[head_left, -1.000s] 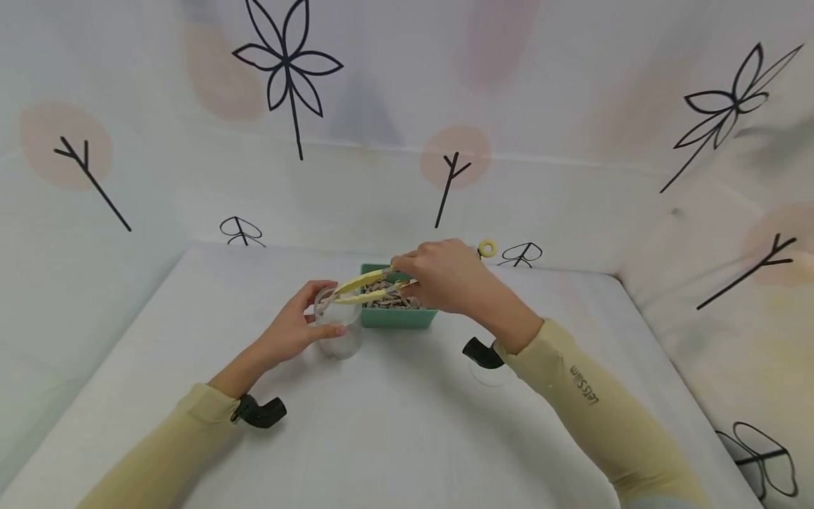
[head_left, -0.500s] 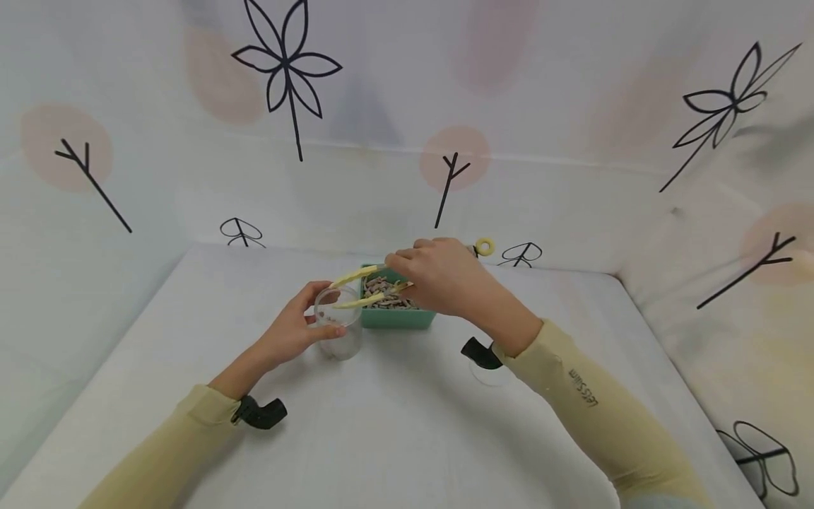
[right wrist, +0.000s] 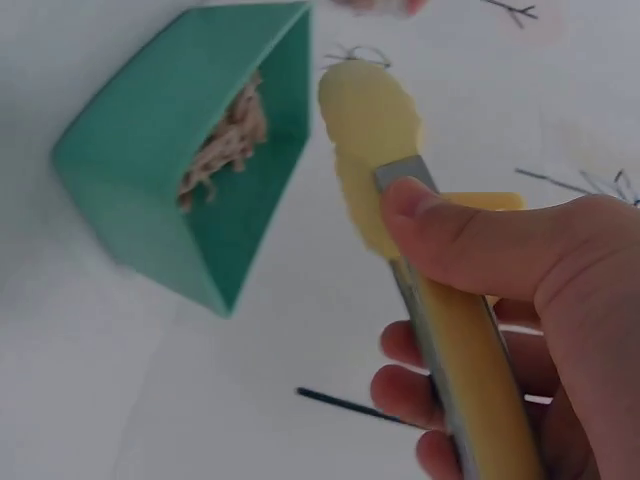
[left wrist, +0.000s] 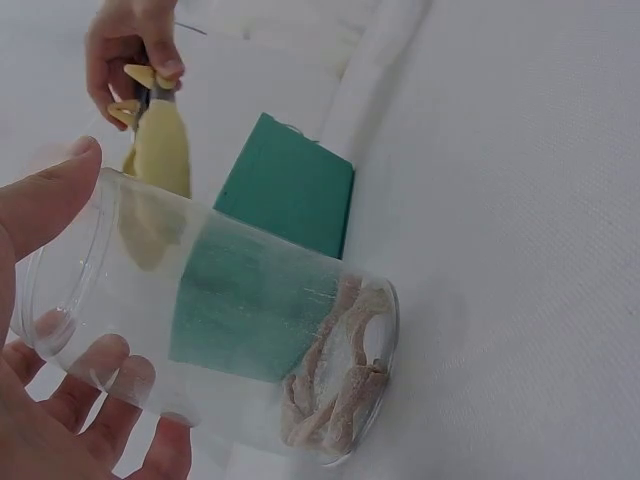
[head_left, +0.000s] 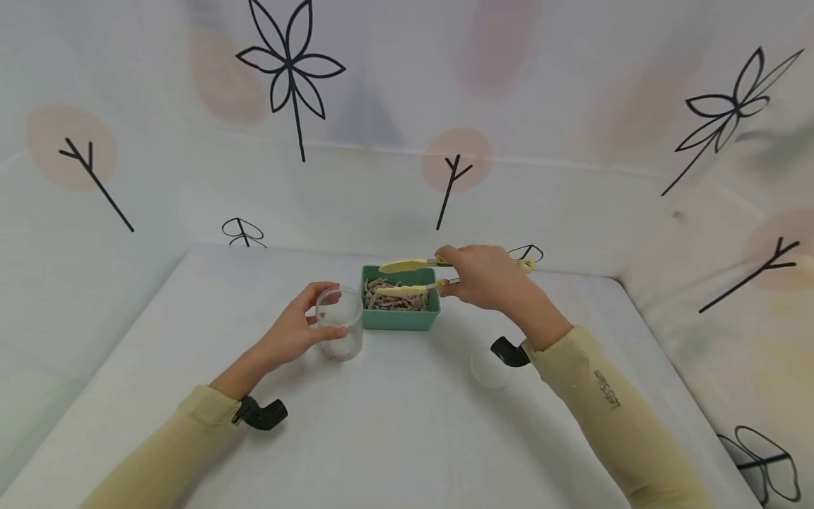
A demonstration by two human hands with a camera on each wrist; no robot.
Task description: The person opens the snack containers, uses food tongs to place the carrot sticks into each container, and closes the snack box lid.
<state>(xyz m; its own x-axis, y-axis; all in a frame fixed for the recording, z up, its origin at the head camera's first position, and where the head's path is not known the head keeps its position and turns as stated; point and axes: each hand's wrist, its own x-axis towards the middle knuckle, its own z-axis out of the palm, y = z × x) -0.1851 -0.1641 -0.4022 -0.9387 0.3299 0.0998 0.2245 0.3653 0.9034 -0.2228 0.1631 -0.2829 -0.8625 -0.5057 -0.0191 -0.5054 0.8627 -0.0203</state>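
My left hand (head_left: pixel 294 326) grips a clear plastic jar (head_left: pixel 346 339) standing on the table, fingers and thumb curled round its upper part. A few greyish-brown, stick-like pieces (left wrist: pixel 345 400) lie at the jar's bottom in the left wrist view. In my right hand (head_left: pixel 486 277) is a pair of yellow-tipped tongs (head_left: pixel 407 266), held with the tips apart and nothing between them. The tongs hang over a green rectangular box (head_left: pixel 400 322), which holds many more of the same pieces (head_left: pixel 397 300). The box stands just right of the jar.
A clear round lid (head_left: pixel 488 369) lies on the white table (head_left: pixel 381 424) near my right wrist. Black curved mounts (head_left: pixel 262 414) stick out from both sleeves. A white cloth wall (head_left: pixel 356 198) with plant drawings rises behind the table.
The tongs opened over the jar's mouth, and a piece left them there. My right hand then moved right, carrying the open tongs over the green box. My left hand stays on the jar.
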